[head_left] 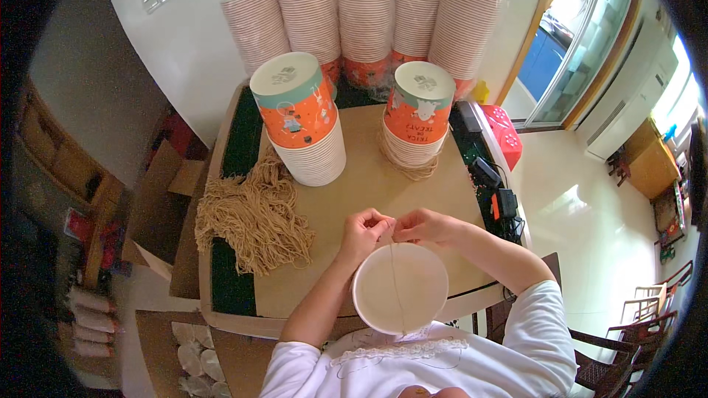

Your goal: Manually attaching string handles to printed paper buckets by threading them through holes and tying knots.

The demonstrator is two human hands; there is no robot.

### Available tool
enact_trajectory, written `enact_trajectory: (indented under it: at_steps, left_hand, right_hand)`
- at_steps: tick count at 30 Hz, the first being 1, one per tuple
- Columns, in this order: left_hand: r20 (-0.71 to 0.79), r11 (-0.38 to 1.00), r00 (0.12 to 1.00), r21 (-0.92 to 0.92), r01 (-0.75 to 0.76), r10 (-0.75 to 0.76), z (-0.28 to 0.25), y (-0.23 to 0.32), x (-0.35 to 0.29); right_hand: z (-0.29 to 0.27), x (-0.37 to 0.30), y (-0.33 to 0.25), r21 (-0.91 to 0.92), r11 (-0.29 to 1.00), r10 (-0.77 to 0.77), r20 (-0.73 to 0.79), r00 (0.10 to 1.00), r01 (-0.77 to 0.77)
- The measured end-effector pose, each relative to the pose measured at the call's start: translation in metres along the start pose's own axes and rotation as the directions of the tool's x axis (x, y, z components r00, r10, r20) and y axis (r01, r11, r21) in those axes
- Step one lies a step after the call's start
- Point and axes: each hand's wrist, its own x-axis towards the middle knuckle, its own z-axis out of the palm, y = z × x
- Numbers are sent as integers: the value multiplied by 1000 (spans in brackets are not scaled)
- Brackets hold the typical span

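Note:
A white paper bucket, mouth up, is against my front at the table's near edge. A thin beige string runs across its opening from the near rim to the far rim. At that far rim my left hand and my right hand meet, both closed in a pinch around the string's end; the fingertips hide its tip. Beyond them stand two upside-down stacks of orange and green printed buckets, a left stack and a right stack. Loops of string circle the right stack's base.
A heap of loose beige strings lies left on the cardboard-covered table. Several tall wrapped bucket stacks line the wall. Black adapters and a red box are at the right edge. An opened carton stands left.

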Motion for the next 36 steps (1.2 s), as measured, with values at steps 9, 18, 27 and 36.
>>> enact_trajectory:
  at_steps: [9, 18, 27, 36]
  left_hand:
    - [115, 794, 938, -506, 338, -326, -15, 5, -3]
    - [87, 923, 974, -309, 228, -211, -65, 30, -27]
    - [48, 886, 992, 445, -128, 119, -52, 34, -42]
    - [13, 995, 997, 55, 78, -79, -58, 10, -30]
  right_hand:
    - [-5, -9, -2, -119, 992, -47, 33, 998, 51]
    - [-7, -29, 22, 70, 990, -106, -156, 982, 118]
    - [-5, -17, 57, 78, 994, -60, -164, 985, 74]
    - [-14, -10, 62, -68, 993, -111, -170, 979, 101]
